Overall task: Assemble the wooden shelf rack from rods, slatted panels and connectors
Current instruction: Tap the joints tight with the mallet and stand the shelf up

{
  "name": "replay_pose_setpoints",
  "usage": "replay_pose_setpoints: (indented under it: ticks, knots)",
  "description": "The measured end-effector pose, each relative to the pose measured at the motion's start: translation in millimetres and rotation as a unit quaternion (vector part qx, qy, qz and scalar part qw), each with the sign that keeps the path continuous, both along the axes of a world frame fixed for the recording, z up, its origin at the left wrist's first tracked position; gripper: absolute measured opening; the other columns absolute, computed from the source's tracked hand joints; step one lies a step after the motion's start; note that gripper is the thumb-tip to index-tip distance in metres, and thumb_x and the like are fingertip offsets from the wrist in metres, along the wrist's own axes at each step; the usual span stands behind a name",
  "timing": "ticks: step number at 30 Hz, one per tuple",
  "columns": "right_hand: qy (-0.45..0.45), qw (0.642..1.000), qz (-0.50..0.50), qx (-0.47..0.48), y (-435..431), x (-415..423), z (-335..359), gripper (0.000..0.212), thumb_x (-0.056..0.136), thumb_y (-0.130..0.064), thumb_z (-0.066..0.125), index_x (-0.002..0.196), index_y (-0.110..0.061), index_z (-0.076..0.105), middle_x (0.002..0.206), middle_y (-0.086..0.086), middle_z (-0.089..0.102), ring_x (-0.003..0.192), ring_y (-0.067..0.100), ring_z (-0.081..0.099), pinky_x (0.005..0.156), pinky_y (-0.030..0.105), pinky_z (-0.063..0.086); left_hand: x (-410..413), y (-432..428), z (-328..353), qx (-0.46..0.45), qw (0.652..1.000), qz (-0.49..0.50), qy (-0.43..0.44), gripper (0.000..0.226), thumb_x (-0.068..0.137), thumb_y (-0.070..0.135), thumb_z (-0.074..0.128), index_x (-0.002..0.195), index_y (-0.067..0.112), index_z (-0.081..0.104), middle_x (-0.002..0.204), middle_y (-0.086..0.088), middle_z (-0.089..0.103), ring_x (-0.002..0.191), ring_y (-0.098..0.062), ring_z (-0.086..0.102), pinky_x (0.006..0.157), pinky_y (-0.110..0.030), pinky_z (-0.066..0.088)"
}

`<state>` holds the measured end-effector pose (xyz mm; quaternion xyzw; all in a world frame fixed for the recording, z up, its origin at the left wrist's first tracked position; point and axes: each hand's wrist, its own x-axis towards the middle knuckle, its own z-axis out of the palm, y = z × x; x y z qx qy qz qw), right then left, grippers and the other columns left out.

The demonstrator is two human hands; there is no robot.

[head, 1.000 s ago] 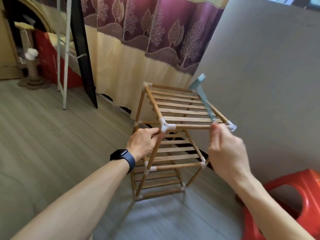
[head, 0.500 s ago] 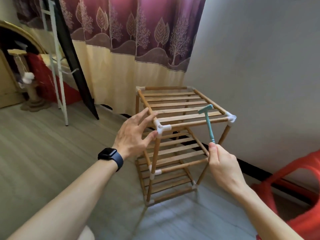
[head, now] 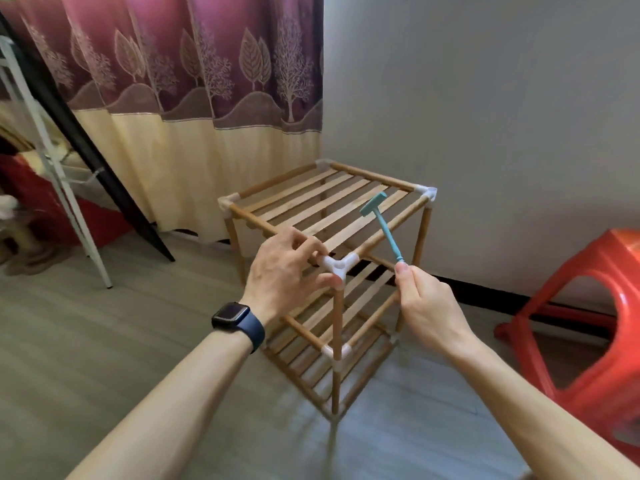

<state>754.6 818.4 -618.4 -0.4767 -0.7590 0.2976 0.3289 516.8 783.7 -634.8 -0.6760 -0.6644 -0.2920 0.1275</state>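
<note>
Left hand point(head: 284, 271), centre of frame: fingers curled over the near top corner of the wooden shelf rack point(head: 335, 327), thumb pressed against the white corner connector point(head: 337, 268). It grips that joint. A dark smartwatch point(head: 235, 318) sits on the wrist.

Right hand point(head: 426, 306), just right of centre: thumb and fingers pinch the bottom end of a small teal hammer point(head: 384, 230). The handle slants up and to the left, and the head hangs above the top slatted panel point(head: 322, 202) without touching it.

Rack, centre of frame: upright on the grey plank floor point(head: 86, 341), three tiers. All three slatted panels are seated between rods, the middle panel point(head: 360, 289) and bottom panel point(head: 304, 362) visible below the hands. White connectors cap the four top corners; another connector point(head: 336, 353) joins the near upright post lower down.

Surroundings:
- Grey wall point(head: 485, 98), upper right, close behind the rack.
- Curtain point(head: 194, 81), upper left to centre, maroon with a leaf and tree print over a cream lower band.
- Red plastic stool point(head: 595, 306), right edge, apart from the rack.
- White metal stand point(head: 52, 168) and a black leaning board point(head: 86, 150), left side.
</note>
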Motion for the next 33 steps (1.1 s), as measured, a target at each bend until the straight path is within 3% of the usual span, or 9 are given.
replay_pose_setpoints:
  ticks: [5,10,13,16,19,22,26,29,33]
  knots:
    - [0.006,0.999,-0.033,0.008,-1,15,3,0.047,0.108,-0.038,0.030,0.074,-0.013,0.052,0.071,0.006,0.062,0.064,0.014,0.054,0.062,0.027,0.041,59,28,6,-0.015,0.999,0.043,0.002,0.052,0.074,0.077,0.063,0.099,0.032,0.056,0.099,0.004,0.042,0.089,-0.015,0.040,0.077,-0.031,0.039]
    - [0.004,0.997,-0.073,-0.005,1,43,3,0.049,0.107,-0.040,0.029,0.074,-0.010,0.049,0.069,0.004,0.061,0.067,0.020,0.055,0.066,0.038,0.043,99,56,3,-0.029,0.994,0.105,-0.012,0.051,0.076,0.079,0.060,0.093,0.032,0.051,0.100,0.005,0.045,0.094,-0.016,0.040,0.079,-0.033,0.033]
    - [-0.032,0.996,-0.083,-0.009,0,58,1,0.049,0.107,-0.043,0.027,0.074,-0.012,0.048,0.070,0.005,0.062,0.066,0.021,0.056,0.064,0.037,0.043,106,67,-2,-0.008,0.990,0.134,-0.031,0.042,0.083,0.067,0.063,0.100,0.030,0.055,0.104,0.003,0.045,0.100,-0.019,0.042,0.085,-0.035,0.036]
    - [-0.091,0.993,-0.080,-0.007,-1,69,-1,0.046,0.107,-0.043,0.026,0.072,-0.019,0.044,0.064,0.001,0.059,0.062,0.019,0.054,0.056,0.036,0.037,94,68,-7,0.021,0.994,0.107,-0.011,0.025,0.092,0.047,0.065,0.110,0.031,0.062,0.107,0.001,0.050,0.098,-0.019,0.043,0.078,-0.030,0.032]
    - [-0.115,0.991,-0.071,0.005,-2,74,-1,0.042,0.107,-0.043,0.028,0.072,-0.024,0.040,0.058,-0.002,0.053,0.058,0.021,0.051,0.055,0.039,0.033,75,58,-15,0.010,0.998,0.057,0.033,0.041,0.095,0.049,0.057,0.134,0.036,0.056,0.121,-0.002,0.057,0.110,-0.022,0.049,0.090,-0.037,0.041]
    - [-0.147,0.987,-0.062,0.025,-3,70,-3,0.038,0.106,-0.044,0.027,0.077,-0.024,0.040,0.061,-0.002,0.054,0.063,0.025,0.053,0.057,0.040,0.033,50,42,-22,-0.012,0.995,0.076,0.069,0.063,0.096,0.055,0.045,0.155,0.036,0.032,0.154,-0.004,0.042,0.145,-0.026,0.034,0.120,-0.053,0.020]
    - [-0.213,0.975,-0.047,0.048,-12,58,-7,0.036,0.107,-0.045,0.022,0.083,-0.024,0.039,0.068,-0.004,0.055,0.067,0.027,0.054,0.061,0.039,0.038,30,26,-32,-0.046,0.994,0.067,0.078,0.075,0.094,0.065,0.022,0.160,0.039,-0.003,0.169,0.003,0.001,0.156,-0.018,-0.006,0.124,-0.051,-0.007]
    - [-0.240,0.967,-0.060,0.061,-14,50,-9,0.035,0.107,-0.044,0.022,0.085,-0.023,0.041,0.068,-0.006,0.052,0.069,0.030,0.052,0.062,0.039,0.039,36,27,-32,-0.055,0.996,0.065,0.037,0.073,0.093,0.065,0.015,0.159,0.041,-0.006,0.168,0.007,-0.004,0.155,-0.015,-0.012,0.123,-0.047,-0.015]
    - [-0.253,0.960,-0.092,0.076,-13,45,7,0.037,0.106,-0.042,0.025,0.083,-0.021,0.044,0.066,-0.005,0.050,0.068,0.032,0.046,0.063,0.040,0.040,42,28,-35,-0.039,0.997,0.070,0.010,0.073,0.095,0.063,0.026,0.160,0.040,0.002,0.169,0.006,0.002,0.155,-0.016,-0.008,0.121,-0.047,-0.015]
